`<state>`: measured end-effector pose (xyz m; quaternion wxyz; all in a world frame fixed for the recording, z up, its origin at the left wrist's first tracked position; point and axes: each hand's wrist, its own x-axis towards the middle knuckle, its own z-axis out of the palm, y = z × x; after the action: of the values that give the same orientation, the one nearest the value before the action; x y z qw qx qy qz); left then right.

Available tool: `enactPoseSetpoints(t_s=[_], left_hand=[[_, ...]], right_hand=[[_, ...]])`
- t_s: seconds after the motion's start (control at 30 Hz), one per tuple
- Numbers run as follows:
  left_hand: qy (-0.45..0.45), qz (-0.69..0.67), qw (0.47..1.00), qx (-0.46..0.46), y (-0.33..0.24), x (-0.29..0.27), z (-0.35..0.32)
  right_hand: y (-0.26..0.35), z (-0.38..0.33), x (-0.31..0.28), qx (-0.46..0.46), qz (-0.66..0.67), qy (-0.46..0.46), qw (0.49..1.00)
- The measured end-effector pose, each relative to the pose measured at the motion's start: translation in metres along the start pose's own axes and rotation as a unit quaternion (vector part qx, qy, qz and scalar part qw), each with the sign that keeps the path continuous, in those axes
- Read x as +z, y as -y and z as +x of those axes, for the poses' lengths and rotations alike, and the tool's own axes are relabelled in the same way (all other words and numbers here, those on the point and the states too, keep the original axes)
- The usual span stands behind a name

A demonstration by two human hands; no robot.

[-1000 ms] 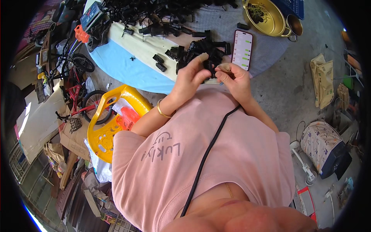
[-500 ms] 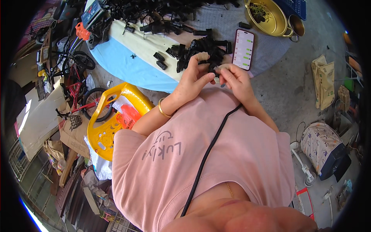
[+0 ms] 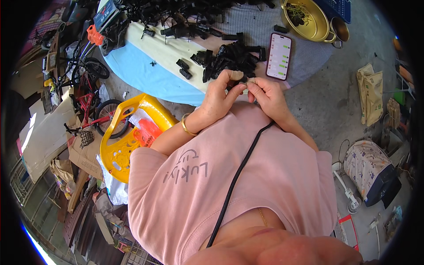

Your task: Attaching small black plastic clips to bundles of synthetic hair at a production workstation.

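My left hand (image 3: 219, 97) and my right hand (image 3: 270, 95) meet at the near edge of a round table, fingertips almost touching. A small black plastic part (image 3: 242, 80) shows between them, mostly covered by the fingers of my left hand, which are curled round it. The thumb and fingers of my right hand are pinched together against it; what they grip is hidden. Just beyond the hands lies a heap of similar black plastic parts (image 3: 232, 59). A couple of loose black pieces (image 3: 183, 68) lie to its left.
A lit phone (image 3: 278, 56) lies right of the heap on the cloth-covered table (image 3: 145, 73). Behind it stand a gold-coloured basin (image 3: 327, 36) and a small pot (image 3: 339, 30). A yellow plastic chair (image 3: 115, 152) is at my left; a black cord (image 3: 240, 170) crosses my shirt.
My right hand's fingers have closed in toward my left hand, and the fingertips now sit closer together. The black part between them is more covered. The things on the table look unmoved.
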<state>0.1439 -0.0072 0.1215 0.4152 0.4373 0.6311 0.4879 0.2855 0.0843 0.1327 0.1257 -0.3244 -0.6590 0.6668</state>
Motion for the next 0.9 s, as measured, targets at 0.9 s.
enactPoseSetpoints(t_s=[0.9], left_hand=[[0.097,-0.211,0.965,-0.125,-0.006,-0.006,0.007]], right_hand=[[-0.008,0.003,0.000,-0.060,0.055,-0.118,0.990]])
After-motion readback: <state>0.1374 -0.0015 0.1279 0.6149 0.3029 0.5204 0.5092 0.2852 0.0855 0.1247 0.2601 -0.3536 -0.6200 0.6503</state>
